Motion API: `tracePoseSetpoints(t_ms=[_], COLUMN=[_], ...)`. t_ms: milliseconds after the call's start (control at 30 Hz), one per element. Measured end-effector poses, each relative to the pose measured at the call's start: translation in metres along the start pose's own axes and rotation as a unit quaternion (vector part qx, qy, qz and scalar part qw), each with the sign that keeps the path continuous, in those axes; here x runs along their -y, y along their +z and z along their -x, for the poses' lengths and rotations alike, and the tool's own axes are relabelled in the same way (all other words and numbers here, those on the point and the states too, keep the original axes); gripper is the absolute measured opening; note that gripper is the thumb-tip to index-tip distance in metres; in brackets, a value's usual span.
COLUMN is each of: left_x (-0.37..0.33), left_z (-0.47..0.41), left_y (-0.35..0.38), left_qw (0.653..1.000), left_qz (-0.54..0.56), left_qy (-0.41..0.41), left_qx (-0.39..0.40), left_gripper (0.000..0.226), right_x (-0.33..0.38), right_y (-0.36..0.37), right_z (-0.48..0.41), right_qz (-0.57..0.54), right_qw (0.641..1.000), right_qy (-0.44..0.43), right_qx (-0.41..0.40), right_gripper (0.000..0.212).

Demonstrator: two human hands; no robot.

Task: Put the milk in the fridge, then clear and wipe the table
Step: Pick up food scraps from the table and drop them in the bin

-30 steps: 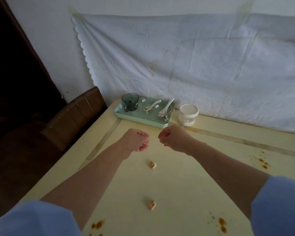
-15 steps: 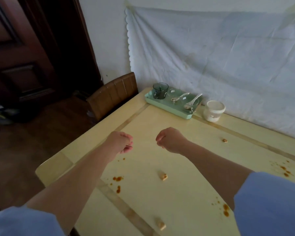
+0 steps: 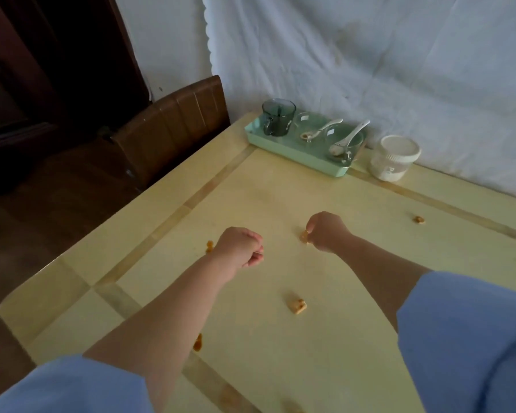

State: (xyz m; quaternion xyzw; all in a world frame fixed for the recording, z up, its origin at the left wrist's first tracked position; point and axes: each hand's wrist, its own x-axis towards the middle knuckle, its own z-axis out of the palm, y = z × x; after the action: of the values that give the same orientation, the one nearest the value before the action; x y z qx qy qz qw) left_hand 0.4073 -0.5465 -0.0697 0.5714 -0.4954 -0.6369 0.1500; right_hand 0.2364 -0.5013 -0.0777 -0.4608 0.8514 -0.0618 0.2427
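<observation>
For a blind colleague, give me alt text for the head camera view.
A person's right hand pinches a food scrap on a yellow table, the left hand curled beside it. More scraps lie around; a green tray of glassware and a white jar stand at the back.

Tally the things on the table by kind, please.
Tray: 1
Mug: 1
Bowls: 2
Spoons: 2
Jar: 1
Scraps: 3 in clear view, one pinched by the right hand
Total: 10
</observation>
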Motion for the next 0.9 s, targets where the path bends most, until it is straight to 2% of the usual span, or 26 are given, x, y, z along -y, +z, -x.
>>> tracePoseSetpoints(t_ms=[100, 233, 333, 433, 467, 533, 600, 667, 767, 900], left_x=[0.010, 0.020, 0.024, 0.023, 0.022, 0.018, 0.013, 0.008, 0.005, 0.018], left_z=[-0.014, -0.026, -0.029, -0.030, -0.031, -0.025, -0.019, -0.007, 0.007, 0.017], left_y=[0.011, 0.015, 0.015, 0.019, 0.021, 0.025, 0.029, 0.032, 0.034, 0.032], left_qw=[1.000, 0.999, 0.999, 0.999, 0.999, 0.996, 0.984, 0.968, 0.951, 0.954], left_qz=[0.001, -0.009, -0.013, 0.001, 0.014, 0.068, 0.147, 0.217, 0.285, 0.274], left_qy=[-0.001, -0.007, -0.014, -0.019, -0.023, -0.051, -0.089, -0.105, -0.111, -0.118], left_qx=[0.023, 0.038, 0.042, 0.033, 0.025, 0.023, 0.044, 0.070, 0.056, 0.036], left_gripper=[0.029, 0.025, 0.025, 0.024, 0.020, 0.012, 0.027, 0.027, 0.018, 0.024], right_x=[-0.008, -0.010, -0.010, -0.007, -0.005, 0.005, 0.017, 0.026, 0.025, 0.008], right_y=[0.019, 0.034, 0.038, 0.031, 0.028, 0.020, 0.011, 0.004, -0.003, 0.009], right_z=[-0.015, -0.026, -0.028, -0.024, -0.021, -0.009, 0.008, 0.025, 0.043, 0.062], right_qz=[0.009, -0.005, -0.008, -0.047, -0.079, -0.140, -0.148, -0.126, -0.113, -0.126], right_qw=[1.000, 0.998, 0.998, 0.998, 0.996, 0.988, 0.983, 0.982, 0.983, 0.988], right_qy=[0.010, 0.034, 0.041, 0.012, -0.009, -0.055, -0.105, -0.140, -0.143, -0.093], right_qx=[-0.007, -0.056, -0.051, -0.038, -0.039, -0.045, -0.025, -0.002, 0.026, 0.020], right_gripper=[0.029, 0.030, 0.025, 0.012, 0.005, 0.014, 0.014, 0.012, 0.021, 0.010])
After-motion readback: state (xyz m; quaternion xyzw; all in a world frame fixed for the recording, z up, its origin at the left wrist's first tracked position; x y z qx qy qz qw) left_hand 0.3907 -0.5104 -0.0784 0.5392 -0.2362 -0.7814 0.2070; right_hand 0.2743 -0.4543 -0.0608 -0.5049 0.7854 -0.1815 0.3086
